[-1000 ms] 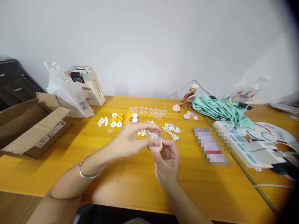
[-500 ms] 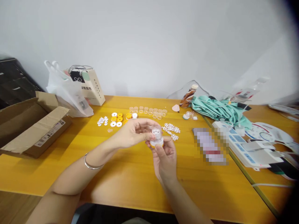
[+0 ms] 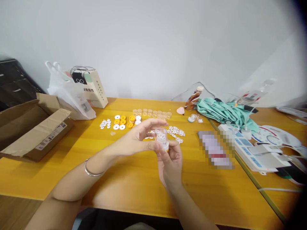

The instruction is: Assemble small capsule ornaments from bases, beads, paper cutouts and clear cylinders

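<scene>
In front of me, my right hand (image 3: 169, 161) grips a small clear plastic container (image 3: 160, 133). It stands roughly upright, with a white lattice piece inside and a white and yellow base. My left hand (image 3: 141, 137) is beside it, fingers spread above and behind the clear top. The left thumb lies at its near side, by the right thumb; whether it presses there I cannot tell. Beyond the hands are white lattice pieces (image 3: 176, 131), clear cups (image 3: 150, 113) in a row, and yellow and white round caps (image 3: 122, 122). Small white discs (image 3: 105, 124) lie farther left.
An open cardboard box (image 3: 35, 127), a white plastic bag (image 3: 69, 92) and a paper bag (image 3: 96, 88) stand left. Rightward are a brown bottle (image 3: 193, 99), a green folded cloth (image 3: 223, 111), a blurred-out flat object (image 3: 214, 150) and a power strip (image 3: 247, 150) with cables.
My left fingers have lifted and spread off the container's top, exposing more of it. My right hand keeps its hold, and the container has shifted slightly.
</scene>
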Demonstrator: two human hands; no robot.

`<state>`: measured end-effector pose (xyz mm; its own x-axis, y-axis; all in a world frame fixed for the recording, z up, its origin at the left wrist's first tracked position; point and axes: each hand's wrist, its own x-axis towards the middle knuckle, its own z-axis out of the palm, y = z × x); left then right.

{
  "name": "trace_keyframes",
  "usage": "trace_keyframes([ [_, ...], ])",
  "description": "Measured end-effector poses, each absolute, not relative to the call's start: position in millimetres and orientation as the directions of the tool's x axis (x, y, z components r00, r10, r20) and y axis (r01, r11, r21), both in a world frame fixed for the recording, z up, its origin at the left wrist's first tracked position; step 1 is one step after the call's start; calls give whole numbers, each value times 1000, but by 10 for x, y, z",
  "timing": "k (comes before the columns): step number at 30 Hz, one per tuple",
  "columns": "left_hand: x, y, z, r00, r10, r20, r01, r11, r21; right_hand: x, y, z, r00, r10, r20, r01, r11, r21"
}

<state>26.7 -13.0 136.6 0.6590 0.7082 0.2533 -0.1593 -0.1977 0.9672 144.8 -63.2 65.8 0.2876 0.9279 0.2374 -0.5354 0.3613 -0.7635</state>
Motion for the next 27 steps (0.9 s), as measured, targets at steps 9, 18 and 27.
trace_keyframes([
  [9, 310, -146, 1362, 537, 815, 220, -186, -140, 973, 1450, -638, 610, 314, 909, 274, -493, 403, -771],
  [18, 285, -137, 1354, 547, 805, 230, -159, -170, 973, 1446, -645, 625, 318, 915, 247, -512, 385, -768],
  [27, 264, -119, 1370, 585, 779, 224, -140, -175, 975, 1441, -644, 695, 259, 949, 183, -599, 306, -740],
])
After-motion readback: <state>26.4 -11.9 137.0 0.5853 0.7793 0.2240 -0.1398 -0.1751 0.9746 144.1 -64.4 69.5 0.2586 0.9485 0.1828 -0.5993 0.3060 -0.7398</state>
